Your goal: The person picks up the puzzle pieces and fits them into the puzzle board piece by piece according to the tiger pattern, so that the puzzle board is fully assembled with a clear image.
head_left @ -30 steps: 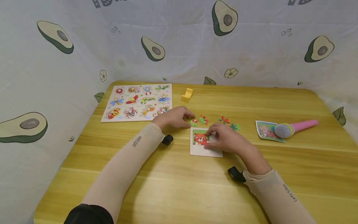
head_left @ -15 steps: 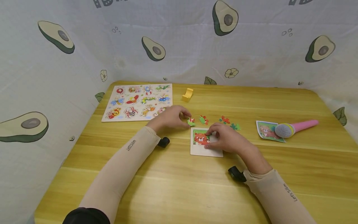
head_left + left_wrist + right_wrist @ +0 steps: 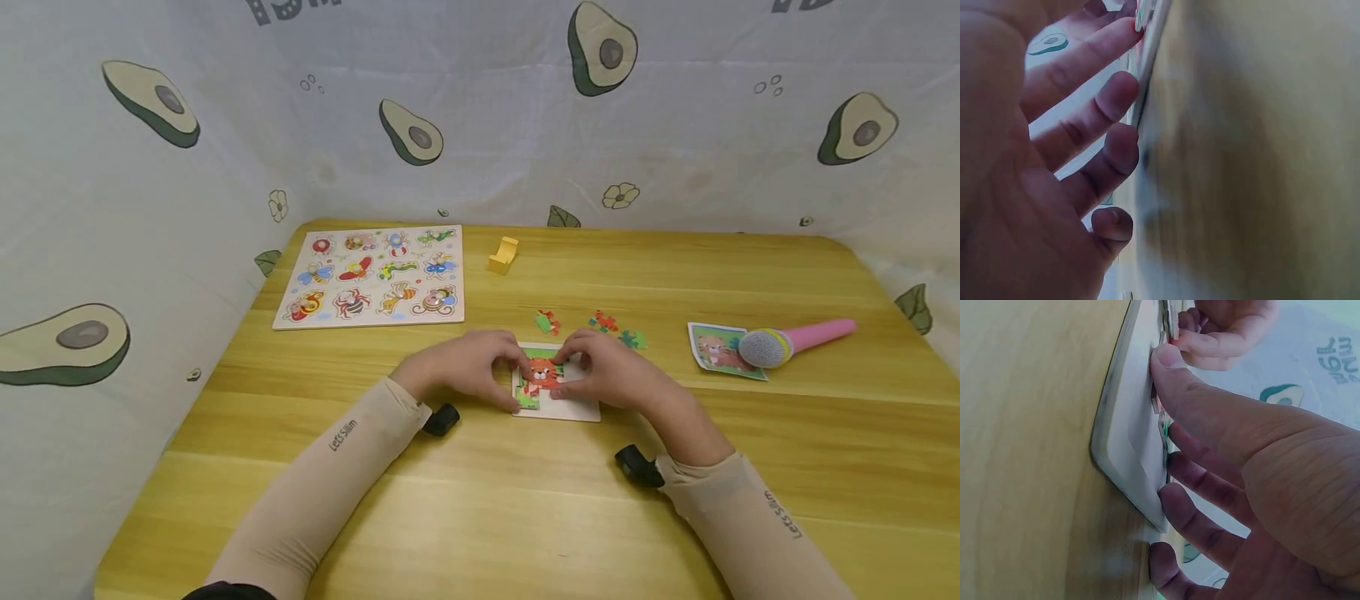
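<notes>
A white puzzle tray (image 3: 576, 410) lies on the table, its upper part filled with a red tiger picture (image 3: 543, 372). My left hand (image 3: 474, 367) pinches a green and red piece (image 3: 528, 398) over the tray's lower left corner, thumb at the left edge. From the right, my right hand (image 3: 615, 371) rests thumb and fingertips on the assembled pieces. In the right wrist view the thumb of my right hand (image 3: 1222, 425) presses a piece, its other fingers along the tray edge. The left wrist view shows my left hand (image 3: 1066, 137) beside the tray edge.
Loose pieces lie behind the tray: a green and red one (image 3: 547, 322), a red one (image 3: 603, 321) and a green one (image 3: 632, 339). An insect board (image 3: 367, 319) is back left, a yellow block (image 3: 503, 255) behind. A pink microphone (image 3: 817, 333) overlaps a picture card (image 3: 720, 350) at right.
My left hand has brought the green and red piece from behind the tray down toward me, to the tray's lower left. My right hand has stayed about where it was.
</notes>
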`<state>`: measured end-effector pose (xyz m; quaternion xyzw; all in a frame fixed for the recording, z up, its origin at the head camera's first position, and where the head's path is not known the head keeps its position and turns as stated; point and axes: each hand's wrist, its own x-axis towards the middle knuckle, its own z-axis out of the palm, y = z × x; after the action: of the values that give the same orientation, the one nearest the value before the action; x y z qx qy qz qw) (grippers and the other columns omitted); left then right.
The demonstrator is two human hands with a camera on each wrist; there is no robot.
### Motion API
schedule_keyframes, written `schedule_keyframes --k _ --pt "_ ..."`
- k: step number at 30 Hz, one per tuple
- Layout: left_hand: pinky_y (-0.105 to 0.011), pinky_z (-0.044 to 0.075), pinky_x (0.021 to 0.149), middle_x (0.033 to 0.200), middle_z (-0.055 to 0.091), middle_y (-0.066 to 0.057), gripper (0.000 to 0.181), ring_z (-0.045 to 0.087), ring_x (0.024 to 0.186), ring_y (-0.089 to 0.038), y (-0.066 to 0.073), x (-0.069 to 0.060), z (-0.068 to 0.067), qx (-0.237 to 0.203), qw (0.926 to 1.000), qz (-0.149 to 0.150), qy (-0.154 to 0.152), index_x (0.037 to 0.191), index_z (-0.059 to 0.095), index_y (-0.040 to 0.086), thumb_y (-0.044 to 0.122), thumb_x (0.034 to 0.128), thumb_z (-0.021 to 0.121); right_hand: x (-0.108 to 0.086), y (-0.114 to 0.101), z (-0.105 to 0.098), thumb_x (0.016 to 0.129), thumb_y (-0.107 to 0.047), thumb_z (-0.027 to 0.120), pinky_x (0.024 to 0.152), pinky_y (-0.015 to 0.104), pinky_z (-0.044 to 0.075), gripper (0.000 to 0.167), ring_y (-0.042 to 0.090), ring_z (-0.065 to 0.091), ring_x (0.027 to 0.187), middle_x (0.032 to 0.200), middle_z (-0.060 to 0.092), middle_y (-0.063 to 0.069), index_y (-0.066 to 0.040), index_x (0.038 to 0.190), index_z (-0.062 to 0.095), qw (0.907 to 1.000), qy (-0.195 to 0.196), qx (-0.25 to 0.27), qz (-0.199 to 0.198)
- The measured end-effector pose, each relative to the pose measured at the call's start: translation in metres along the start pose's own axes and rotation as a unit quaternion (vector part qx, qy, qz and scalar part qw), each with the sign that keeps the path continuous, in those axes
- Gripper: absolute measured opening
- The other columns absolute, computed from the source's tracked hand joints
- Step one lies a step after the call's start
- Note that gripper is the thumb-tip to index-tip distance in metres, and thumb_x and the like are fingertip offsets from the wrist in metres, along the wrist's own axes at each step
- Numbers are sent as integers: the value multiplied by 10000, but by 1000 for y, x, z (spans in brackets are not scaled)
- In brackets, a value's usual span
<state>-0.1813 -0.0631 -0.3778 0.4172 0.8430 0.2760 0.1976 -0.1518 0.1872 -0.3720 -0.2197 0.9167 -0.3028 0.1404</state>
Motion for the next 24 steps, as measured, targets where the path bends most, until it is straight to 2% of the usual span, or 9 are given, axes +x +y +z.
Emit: schedule_keyframes --k 3,11,18,24 --pt "-254 440 818 1033 592 67 375 529 904 -98 1 1 2 107 9999 47 -5 1103 733 237 353 779 882 0 0 -1 799 -274 880 825 399 454 376 241 532 943 1120 630 80 -46 1062 737 10000 -29 42 -43" --pt "-261 433 776 968 567 36 400 517 875 -115 0 1 4 -21 10000 84 -41 1110 729 244 394 774 885 0 -1 -1 791 -274 886 826 395 457 391 243 534 946 1116 632 81 -41 1064 732 10000 -23 49 -38" --pt "-262 435 784 973 567 36 410 517 886 -112 -2 1 3 -72 9999 85 -52 1125 727 252 405 778 881 0 0 0 787 -273 889 824 392 459 390 230 536 936 1112 632 71 -49 1063 729 9999 47 -54 -98" --pt "-260 443 808 1011 594 35 339 531 910 -99 -1 1 4 -164 9997 164 -41 1135 731 236 387 847 826 -1 0 0 791 -276 885 812 387 456 391 232 533 928 1108 630 77 -41 1060 726 9999 64 -10 -154"
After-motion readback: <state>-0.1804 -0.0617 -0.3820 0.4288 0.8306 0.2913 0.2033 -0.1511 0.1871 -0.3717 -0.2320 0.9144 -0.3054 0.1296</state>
